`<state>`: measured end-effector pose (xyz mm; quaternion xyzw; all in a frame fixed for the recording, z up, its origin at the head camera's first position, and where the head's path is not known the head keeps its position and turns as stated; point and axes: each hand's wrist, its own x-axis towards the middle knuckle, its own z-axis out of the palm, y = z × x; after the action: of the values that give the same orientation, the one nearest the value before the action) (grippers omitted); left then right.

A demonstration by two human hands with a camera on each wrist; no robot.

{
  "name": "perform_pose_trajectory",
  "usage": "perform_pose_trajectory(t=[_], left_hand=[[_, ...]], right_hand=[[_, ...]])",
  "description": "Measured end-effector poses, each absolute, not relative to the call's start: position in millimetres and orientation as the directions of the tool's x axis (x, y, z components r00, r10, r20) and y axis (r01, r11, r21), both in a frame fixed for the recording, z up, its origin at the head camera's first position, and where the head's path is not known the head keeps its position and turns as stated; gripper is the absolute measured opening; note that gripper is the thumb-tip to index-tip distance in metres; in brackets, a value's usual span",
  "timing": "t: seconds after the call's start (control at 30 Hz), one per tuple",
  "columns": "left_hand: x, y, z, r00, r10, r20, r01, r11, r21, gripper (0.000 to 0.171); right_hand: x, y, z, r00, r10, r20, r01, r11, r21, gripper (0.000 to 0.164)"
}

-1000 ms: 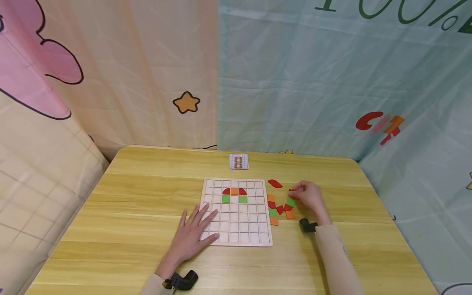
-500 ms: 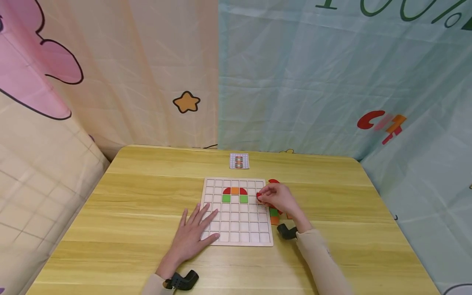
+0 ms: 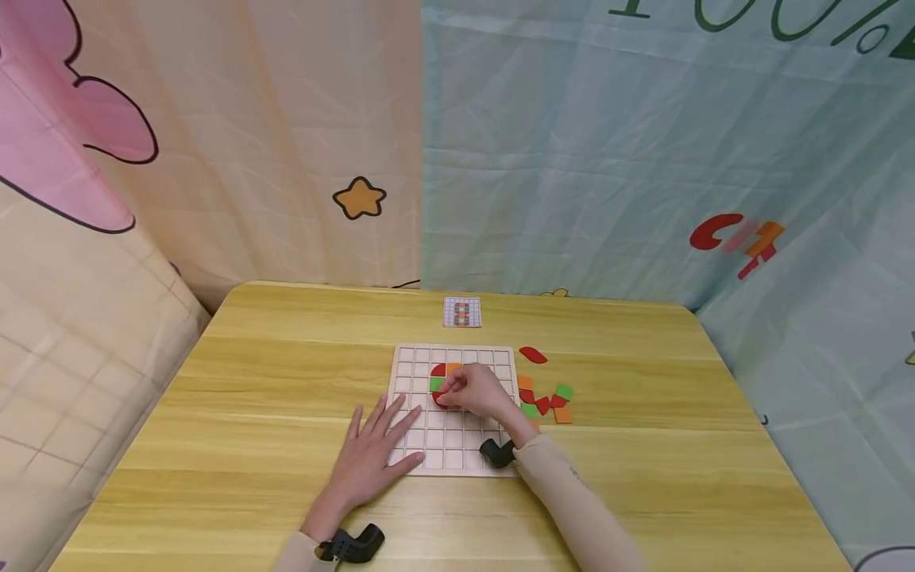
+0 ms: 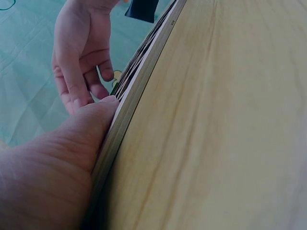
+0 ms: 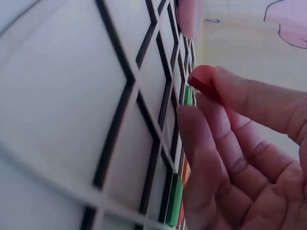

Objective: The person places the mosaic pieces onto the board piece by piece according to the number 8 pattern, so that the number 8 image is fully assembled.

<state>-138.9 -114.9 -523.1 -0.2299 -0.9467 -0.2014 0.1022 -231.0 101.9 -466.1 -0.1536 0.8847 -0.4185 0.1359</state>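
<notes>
My right hand (image 3: 477, 391) is over the upper middle of a white gridded board (image 3: 457, 461). Its thumb and fingers pinch a small red tile (image 5: 205, 80), which in the head view sits just below a green square tile (image 3: 437, 384) on the board. Above that green tile lie a red rounded tile (image 3: 438, 370) and an orange square tile (image 3: 453, 369); the tiles further right are hidden by the hand. With fingers spread, my left hand (image 3: 372, 457) rests flat on the board's lower left edge. Its thumb lies along the near edge in the left wrist view.
Right of the board lie several loose red, green and orange tiles, among them a red leaf-shaped tile (image 3: 533, 355) and an orange square (image 3: 563, 415). A small printed pattern card (image 3: 461, 312) lies behind the board on the wooden table (image 3: 643, 445). Printed curtains hang around.
My right hand has carried the red tile from the loose pile leftwards across the board to below the left green tile. The left hand has stayed in place.
</notes>
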Motion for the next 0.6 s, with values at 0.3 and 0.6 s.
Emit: perform_pose_trajectory(t=[0.3,0.6], left_hand=[[-139,-115,-524,-0.872,0.394,0.291,0.478,0.813,0.331,0.066],[-140,-115,-524,-0.872,0.397,0.287,0.479,0.814,0.329,0.066]], right_hand=[[-234,90,-469,-0.941,-0.312,-0.134,-0.119,0.673,-0.730,0.015],[-233,87,-467,-0.942,-0.312,-0.125,-0.134,0.690,-0.712,0.015]])
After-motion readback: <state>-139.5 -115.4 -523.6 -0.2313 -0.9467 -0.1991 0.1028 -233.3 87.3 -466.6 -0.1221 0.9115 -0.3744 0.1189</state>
